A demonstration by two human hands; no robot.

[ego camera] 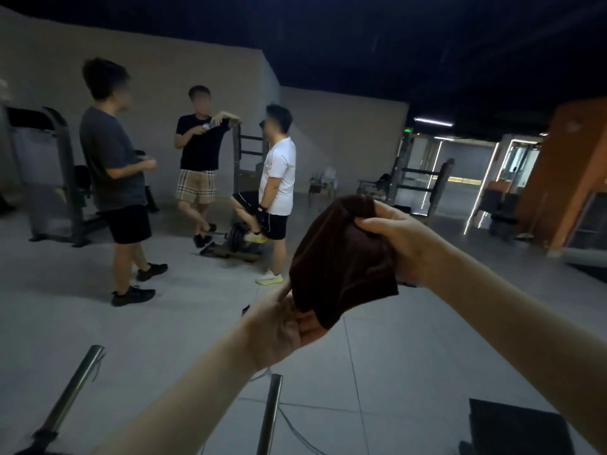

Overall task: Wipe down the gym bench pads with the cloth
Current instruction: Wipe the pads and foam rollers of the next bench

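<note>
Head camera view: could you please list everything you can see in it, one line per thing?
dark brown cloth: one, brown, held up mid-frame
standing people: three, in grey, black and white T-shirts, left of centre
grey metal gym machine: one, grey, far left by the wall
black weight plates: count unclear, black, on the floor by the people's feet
shiny metal bars: two, silver, bottom left and bottom centre
black flat block: one, black, bottom right, possibly a bench pad
orange wall panel: one, orange, far right
left hand: one, pinches the cloth's lower edge
right hand: one, grips the cloth's upper part
</note>
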